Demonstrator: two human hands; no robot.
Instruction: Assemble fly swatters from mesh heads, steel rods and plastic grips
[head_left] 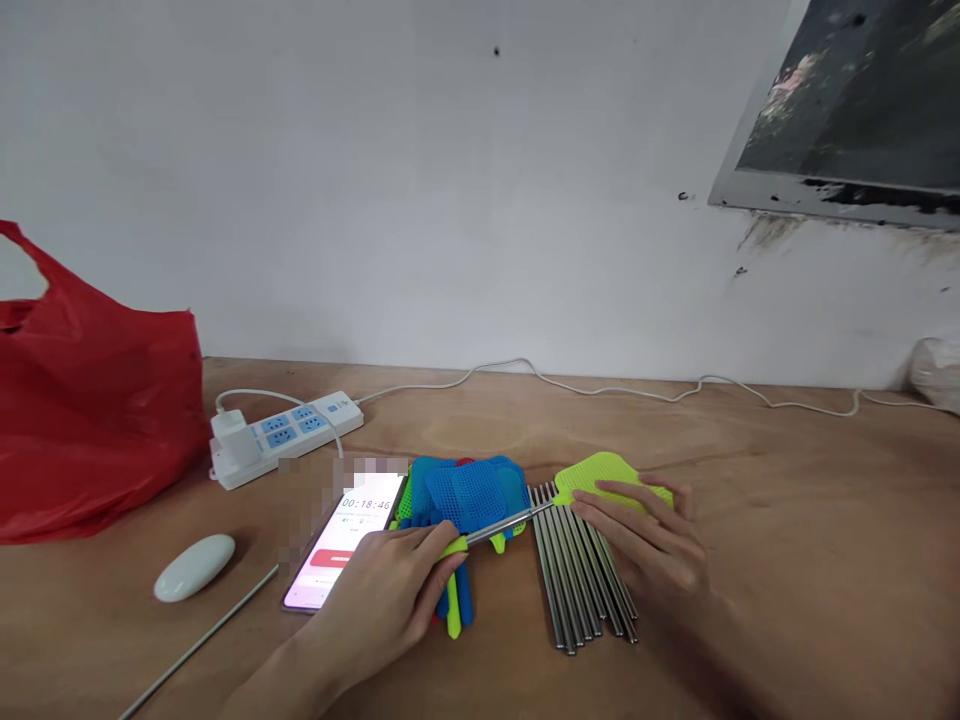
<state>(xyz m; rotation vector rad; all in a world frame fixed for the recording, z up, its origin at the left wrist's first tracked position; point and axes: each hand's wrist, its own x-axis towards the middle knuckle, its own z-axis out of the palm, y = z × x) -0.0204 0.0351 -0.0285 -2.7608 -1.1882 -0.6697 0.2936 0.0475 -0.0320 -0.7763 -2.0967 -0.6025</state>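
Note:
A yellow-green fly swatter [600, 468] with a telescopic metal shaft lies across both my hands. My left hand [382, 590] grips its yellow-green handle between thumb and fingers. At the other end, my right hand [656, 540] holds the mesh head, fingers laid over it and the thumb hidden. Beneath the shaft, several metal rods [581, 585] lie side by side. A pile of mesh swatter heads [465, 495], mostly blue with some green and red, rests just beyond my left hand. Blue and yellow-green handles [453, 605] stick out from it towards me.
A lit phone [337, 540] showing a timer lies left of the pile, partly behind my left hand. Further left are a white mouse-shaped object [195, 568], a power strip [300, 425] with a plug, and a red plastic bag [112, 410]. A white cable [600, 391] runs along the wall.

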